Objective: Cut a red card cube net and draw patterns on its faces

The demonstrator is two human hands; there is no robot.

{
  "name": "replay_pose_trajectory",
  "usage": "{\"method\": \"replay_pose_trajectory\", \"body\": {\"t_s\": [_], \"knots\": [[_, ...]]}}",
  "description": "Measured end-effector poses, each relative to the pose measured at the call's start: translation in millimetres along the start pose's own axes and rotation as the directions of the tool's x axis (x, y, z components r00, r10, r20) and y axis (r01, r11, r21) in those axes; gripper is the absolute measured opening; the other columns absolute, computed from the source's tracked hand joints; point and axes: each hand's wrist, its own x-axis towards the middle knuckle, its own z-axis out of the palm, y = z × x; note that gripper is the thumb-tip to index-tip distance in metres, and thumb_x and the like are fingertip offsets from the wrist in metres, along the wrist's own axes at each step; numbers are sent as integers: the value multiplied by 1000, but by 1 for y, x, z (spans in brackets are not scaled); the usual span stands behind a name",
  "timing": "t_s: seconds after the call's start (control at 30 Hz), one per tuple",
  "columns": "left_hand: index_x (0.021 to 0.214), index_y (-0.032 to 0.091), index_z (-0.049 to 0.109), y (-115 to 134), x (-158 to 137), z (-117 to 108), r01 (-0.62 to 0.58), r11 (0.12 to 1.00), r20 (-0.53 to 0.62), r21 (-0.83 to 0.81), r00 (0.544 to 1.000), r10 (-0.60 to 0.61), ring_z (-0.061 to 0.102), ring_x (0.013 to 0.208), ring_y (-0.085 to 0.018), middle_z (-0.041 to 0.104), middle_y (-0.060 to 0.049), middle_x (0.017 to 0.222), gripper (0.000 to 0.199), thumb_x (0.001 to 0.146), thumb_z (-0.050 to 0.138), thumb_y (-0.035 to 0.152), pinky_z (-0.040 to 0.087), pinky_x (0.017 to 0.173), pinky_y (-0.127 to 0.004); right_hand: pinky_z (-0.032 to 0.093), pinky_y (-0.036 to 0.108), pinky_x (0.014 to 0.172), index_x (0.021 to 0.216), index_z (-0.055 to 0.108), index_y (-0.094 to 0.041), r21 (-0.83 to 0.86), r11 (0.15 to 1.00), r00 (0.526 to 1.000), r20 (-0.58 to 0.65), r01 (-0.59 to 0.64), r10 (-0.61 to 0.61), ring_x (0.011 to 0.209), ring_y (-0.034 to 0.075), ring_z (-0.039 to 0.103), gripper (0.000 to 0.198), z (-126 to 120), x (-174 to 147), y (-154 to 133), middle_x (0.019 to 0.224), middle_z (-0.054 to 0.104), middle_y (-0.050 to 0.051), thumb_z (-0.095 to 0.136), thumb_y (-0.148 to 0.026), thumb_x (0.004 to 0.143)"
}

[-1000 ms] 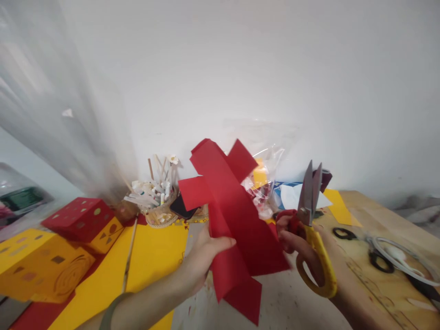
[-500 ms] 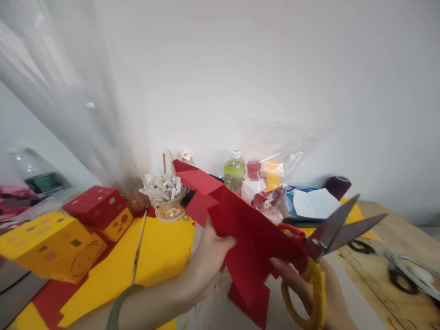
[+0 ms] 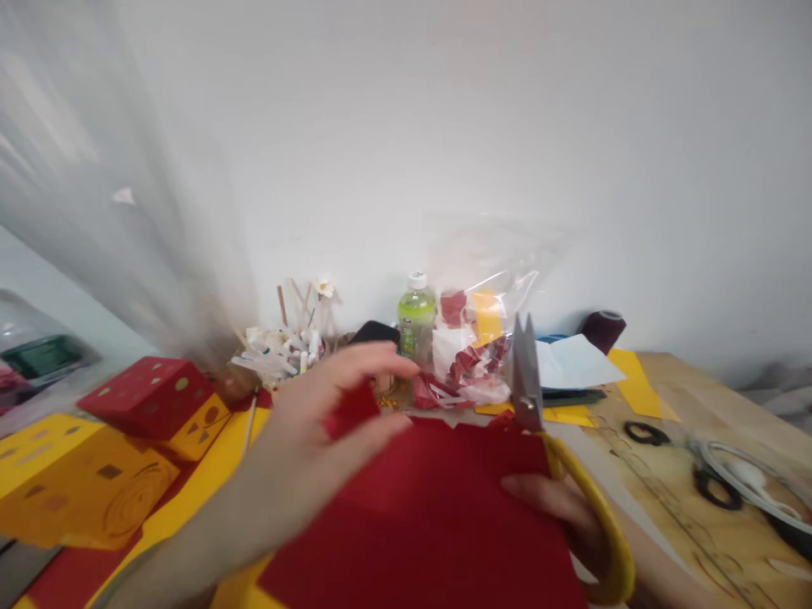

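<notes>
- The red paper (image 3: 431, 516) lies at six o'clock in the view, broad and flat-faced, with its far edge folded or uneven.
- The left hand (image 3: 298, 448) is at the paper's ten o'clock, thumb and forefinger spread well apart, with red showing between them; whether the other fingers touch the paper cannot be told.
- The right hand (image 3: 571, 507) is at the paper's three o'clock, thumb against its right edge, fingers wrapped about the yellow handle of the scissors (image 3: 528, 397); the fingers underneath are hidden.
- The scissors point to twelve, blades slightly parted, just beyond the paper's one o'clock corner.
- The left hand stands in the way, covering the paper's upper left part.
- Beyond the paper, the green bottle (image 3: 415, 317) stands at twelve, the clear bag (image 3: 479, 347) of scraps at one, the white sheet (image 3: 577, 362) at two.
- Pens (image 3: 282, 351) bunch between ten and eleven.
- The red box (image 3: 149, 393) sits at ten, the yellow box (image 3: 82, 482) at nine.
- Black-handled scissors (image 3: 716, 486) lie at three, beside a white cable (image 3: 761, 448).
</notes>
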Motion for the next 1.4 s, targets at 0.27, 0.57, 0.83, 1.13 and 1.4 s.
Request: {"method": "replay_pose_trajectory", "body": {"t_s": [0.27,0.57,0.83,1.13,1.4], "knots": [[69,19,70,-16,0,40,134,980,547,145,815,-192,51,60,-14,61,1,61,26,89,56,28,35,56,-23,51,30,48,65,66,-26,-10,995,992,72,-102,102,54,23,61,25,19,-8,13,55,65,2,66,-50,71],[77,18,69,-23,13,12,337,940,480,54,817,-321,56,73,-16,66,0,77,26,86,56,38,40,63,-22,47,31,56,76,68,-24,-9,1000,990,138,12,-10,55,20,54,38,14,-2,4,61,57,1,65,-62,72],[77,17,72,-25,16,10,338,933,465,125,811,-356,58,71,-18,69,-3,76,29,83,57,41,41,60,-24,36,29,45,71,64,-26,-40,999,968,249,-34,43,48,18,46,45,17,5,9,53,50,-1,67,-69,58],[79,17,73,-26,16,8,253,954,501,163,811,-301,55,67,-15,66,-1,72,28,84,57,39,39,60,-22,37,30,46,72,65,-27,-66,997,962,267,-43,60,49,19,47,46,14,4,8,56,51,2,61,-72,61],[81,16,73,-25,16,6,257,954,517,157,801,-301,52,66,-15,65,-1,71,28,84,57,38,38,60,-22,34,28,44,71,65,-25,-92,995,955,290,-30,56,45,16,42,50,12,6,13,52,47,-1,61,-74,62]]}}
